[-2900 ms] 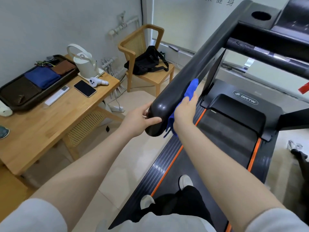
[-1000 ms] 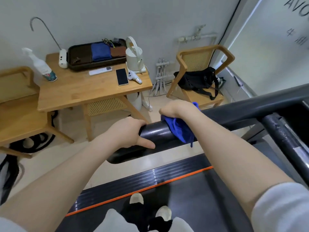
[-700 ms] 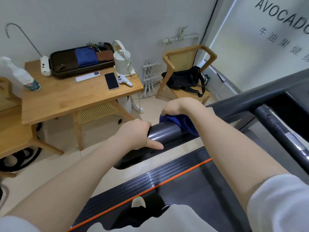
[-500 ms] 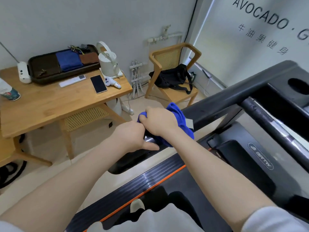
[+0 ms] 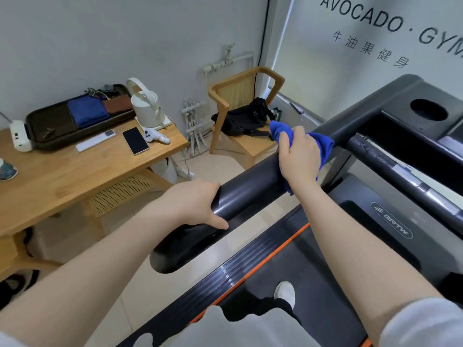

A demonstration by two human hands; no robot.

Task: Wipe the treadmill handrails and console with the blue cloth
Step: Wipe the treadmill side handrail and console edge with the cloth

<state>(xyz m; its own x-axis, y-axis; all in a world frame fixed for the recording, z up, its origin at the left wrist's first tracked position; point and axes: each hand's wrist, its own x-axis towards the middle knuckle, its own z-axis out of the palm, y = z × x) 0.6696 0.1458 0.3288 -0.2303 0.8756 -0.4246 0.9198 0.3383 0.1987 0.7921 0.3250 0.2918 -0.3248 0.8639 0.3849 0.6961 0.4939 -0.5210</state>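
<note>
- Our right hand (image 5: 299, 156) clutches the blue cloth (image 5: 323, 146) against the left handrail (image 5: 250, 189), close to the console (image 5: 411, 116).
- Our left hand (image 5: 193, 205) grasps that rail near its free end.
- We judge ourselves mid-wipe on this rail; the console and the other rail, out of view, look left to do.
- The console's cup hole (image 5: 429, 110) looks empty.
- At the table's (image 5: 62, 176) back edge, a dark tray (image 5: 50, 136) holds folded blue and brown cloths.

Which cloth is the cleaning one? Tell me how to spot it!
Find the treadmill's long black handrail. Up it, near the console, the right hand presses a bunched blue cloth onto the rail. The other blue cloth lies folded flat in the table's tray.
</note>
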